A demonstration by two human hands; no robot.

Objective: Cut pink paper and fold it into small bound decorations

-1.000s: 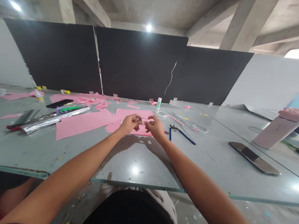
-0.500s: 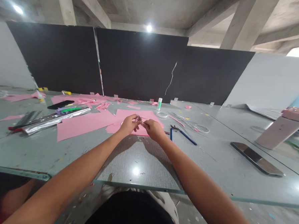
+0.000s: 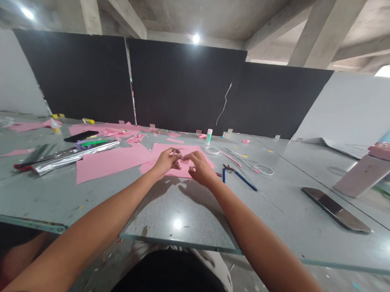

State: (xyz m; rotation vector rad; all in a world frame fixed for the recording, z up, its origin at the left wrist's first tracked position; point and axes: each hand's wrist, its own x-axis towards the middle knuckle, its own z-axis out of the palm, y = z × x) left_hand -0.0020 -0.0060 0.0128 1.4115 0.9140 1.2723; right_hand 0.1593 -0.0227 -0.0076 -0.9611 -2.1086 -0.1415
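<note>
Okay, pinched between the fingertips of the left hand sits a tiny metallic bit, too small to read, and the right hand comes in beside it, fingers stretched and curving, grip unclear. Both wrists angle inward above matte pink paper on a scuffed grey table. Blue-handled pliers lie just right, crinkled silver foil farther left.
</note>
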